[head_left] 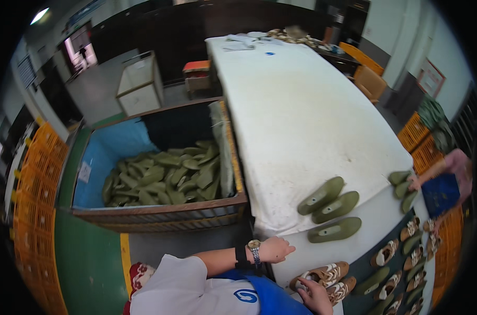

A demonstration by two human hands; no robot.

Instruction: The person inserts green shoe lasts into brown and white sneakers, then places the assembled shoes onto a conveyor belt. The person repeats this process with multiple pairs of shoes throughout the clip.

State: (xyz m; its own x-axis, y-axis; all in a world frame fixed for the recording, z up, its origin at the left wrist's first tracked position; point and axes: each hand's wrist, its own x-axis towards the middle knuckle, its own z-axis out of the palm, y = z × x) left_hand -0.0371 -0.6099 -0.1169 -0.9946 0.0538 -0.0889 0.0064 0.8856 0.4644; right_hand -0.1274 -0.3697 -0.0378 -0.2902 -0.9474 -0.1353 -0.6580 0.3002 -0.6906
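Observation:
My left hand (276,249), with a watch and a dark band at the wrist, hovers by the table edge. Its fingers are loosely bent and apart, with nothing in them. Lower right, my right hand (316,297) is closed at the heel end of a brown shoe (322,274) with white laces; part of the grip is hidden. A second brown shoe (342,290) lies against it. Beyond my hands, three green shoe lasts (335,230) lie side by side, partly on the white cloth (312,121).
A dark strip (372,252) bears rows of brown shoes and green lasts. At the right, a co-worker's hand (415,184) touches more lasts (401,184). Left of the table stands a large bin (159,212) heaped with green lasts. Orange crates (36,226) line the far left.

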